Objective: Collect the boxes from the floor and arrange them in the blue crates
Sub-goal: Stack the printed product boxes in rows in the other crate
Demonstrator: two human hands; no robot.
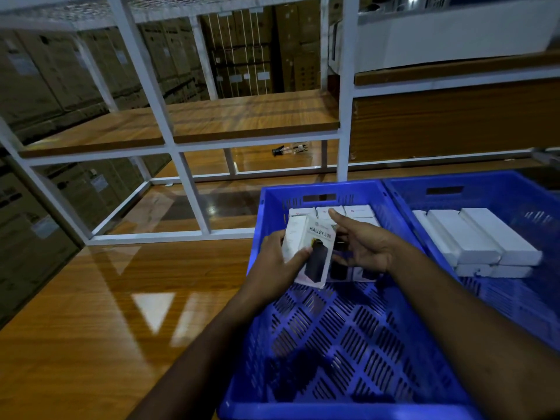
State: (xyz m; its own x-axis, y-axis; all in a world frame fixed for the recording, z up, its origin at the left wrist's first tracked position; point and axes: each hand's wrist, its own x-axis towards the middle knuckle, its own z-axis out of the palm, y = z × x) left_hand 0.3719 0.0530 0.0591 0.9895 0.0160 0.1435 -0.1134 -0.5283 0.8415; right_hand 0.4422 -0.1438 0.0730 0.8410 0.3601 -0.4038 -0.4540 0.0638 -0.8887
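Two blue slotted crates stand on a wooden surface. Over the nearer crate (318, 344) my left hand (280, 259) grips a white box (312, 253) printed with a black device, tilted above the crate's far half. My right hand (363, 244) hovers just right of that box with fingers extended, forefinger over the white boxes (354, 211) lined up along the crate's far wall. More boxes lie under my hands, partly hidden. The second crate (485, 192) on the right holds several long white boxes (478, 241) stacked in two layers.
A glossy wooden surface (106, 313) stretches left of the crates. Behind stands a white metal rack (169, 122) with wooden shelves, one carrying a small dark object (289, 149). Stacked cardboard cartons (45, 86) fill the background.
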